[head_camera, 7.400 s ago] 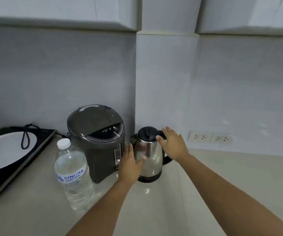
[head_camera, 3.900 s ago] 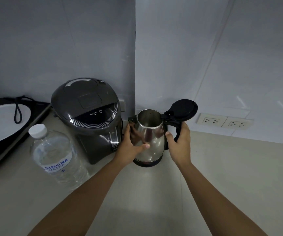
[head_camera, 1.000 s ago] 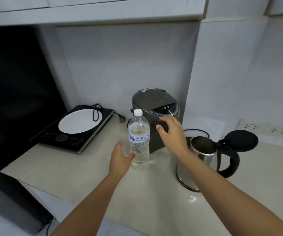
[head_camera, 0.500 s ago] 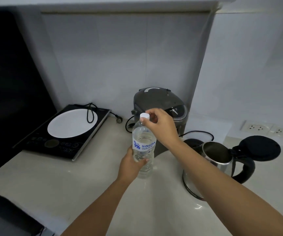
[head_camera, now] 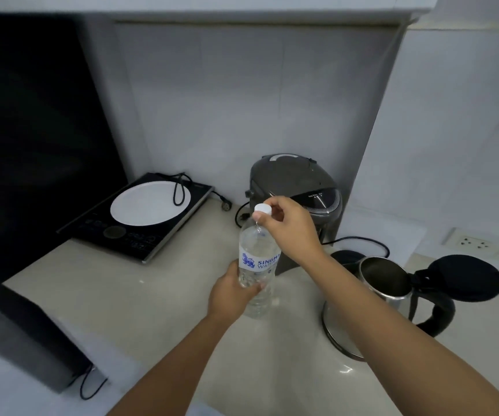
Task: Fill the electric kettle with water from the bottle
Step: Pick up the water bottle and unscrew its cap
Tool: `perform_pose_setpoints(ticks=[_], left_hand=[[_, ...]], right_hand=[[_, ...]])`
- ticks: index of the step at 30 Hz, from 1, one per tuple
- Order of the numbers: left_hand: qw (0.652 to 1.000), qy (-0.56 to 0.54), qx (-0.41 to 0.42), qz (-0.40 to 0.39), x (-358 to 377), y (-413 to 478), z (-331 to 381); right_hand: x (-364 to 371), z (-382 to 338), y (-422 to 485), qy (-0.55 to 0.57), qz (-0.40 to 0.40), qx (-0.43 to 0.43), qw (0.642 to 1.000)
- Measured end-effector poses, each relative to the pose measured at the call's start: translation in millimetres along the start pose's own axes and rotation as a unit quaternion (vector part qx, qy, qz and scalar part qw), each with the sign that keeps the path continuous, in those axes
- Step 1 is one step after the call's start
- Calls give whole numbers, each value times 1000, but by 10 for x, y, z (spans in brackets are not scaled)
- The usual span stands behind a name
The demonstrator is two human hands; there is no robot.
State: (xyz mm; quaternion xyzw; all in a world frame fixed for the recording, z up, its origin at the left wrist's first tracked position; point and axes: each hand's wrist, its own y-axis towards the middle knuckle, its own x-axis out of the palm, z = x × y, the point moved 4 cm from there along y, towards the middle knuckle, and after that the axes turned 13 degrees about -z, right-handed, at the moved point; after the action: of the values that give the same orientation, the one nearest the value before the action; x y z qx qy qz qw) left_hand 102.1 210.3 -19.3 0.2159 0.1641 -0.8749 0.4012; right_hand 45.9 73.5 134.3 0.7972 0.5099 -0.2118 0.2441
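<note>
A clear water bottle (head_camera: 255, 250) with a blue-lettered label stands upright on the pale counter (head_camera: 152, 310). My left hand (head_camera: 231, 292) is wrapped around its lower body. My right hand (head_camera: 287, 226) pinches its white cap (head_camera: 262, 209) from the right. The steel electric kettle (head_camera: 383, 283) sits to the right of the bottle, with its black lid (head_camera: 467, 277) flipped open and its black handle facing right. My right forearm crosses in front of the kettle's left side.
A dark grey thermo pot (head_camera: 296, 187) stands right behind the bottle. An induction hob (head_camera: 134, 217) with a white disc and a coiled cord lies at the left. Wall sockets (head_camera: 476, 244) sit at the right. A dark appliance (head_camera: 26, 331) is at the lower left edge.
My right hand went from near the thermo pot onto the bottle cap. My left hand closed around the bottle body. The view shifted slightly closer.
</note>
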Motion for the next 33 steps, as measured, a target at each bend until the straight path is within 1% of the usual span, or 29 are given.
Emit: perform_pose_setpoints(ticks=[3, 5, 9, 11, 13, 16, 20, 23, 25, 27, 30, 33], left_hand=[[1000, -6, 5, -8, -4, 21, -21], [1000, -16, 11, -15, -24, 42, -79], [999, -35, 11, -33, -47, 72, -145], [998, -45, 13, -36, -39, 65, -132], [998, -45, 19, -34, -21, 51, -145], [999, -37, 28, -24, 5, 29, -184], [999, -32, 29, -25, 17, 23, -184], [999, -32, 30, -20, 15, 37, -196], [999, -29, 31, -17, 18, 31, -189], [999, -25, 32, -17, 16, 23, -171], [999, -20, 31, -17, 11, 29, -167], [999, -31, 25, -21, 11, 35, -195]], right_hand=[[15, -14, 13, -44, -8, -16, 999], [31, -30, 35, -62, -29, -29, 997], [-32, -59, 84, -33, -124, -52, 990], [-73, -56, 126, -45, -162, -49, 984], [-77, -54, 168, -74, -182, -40, 980], [-85, -68, 183, -84, -179, -24, 980], [-124, -101, 146, -106, -129, -20, 986], [-69, -149, 146, -136, -112, -31, 984], [-45, -159, 154, -158, -125, -42, 979], [-53, -138, 168, -168, -154, -48, 972], [-54, -124, 185, -166, -194, -64, 965], [-40, -125, 210, -151, -211, -69, 963]])
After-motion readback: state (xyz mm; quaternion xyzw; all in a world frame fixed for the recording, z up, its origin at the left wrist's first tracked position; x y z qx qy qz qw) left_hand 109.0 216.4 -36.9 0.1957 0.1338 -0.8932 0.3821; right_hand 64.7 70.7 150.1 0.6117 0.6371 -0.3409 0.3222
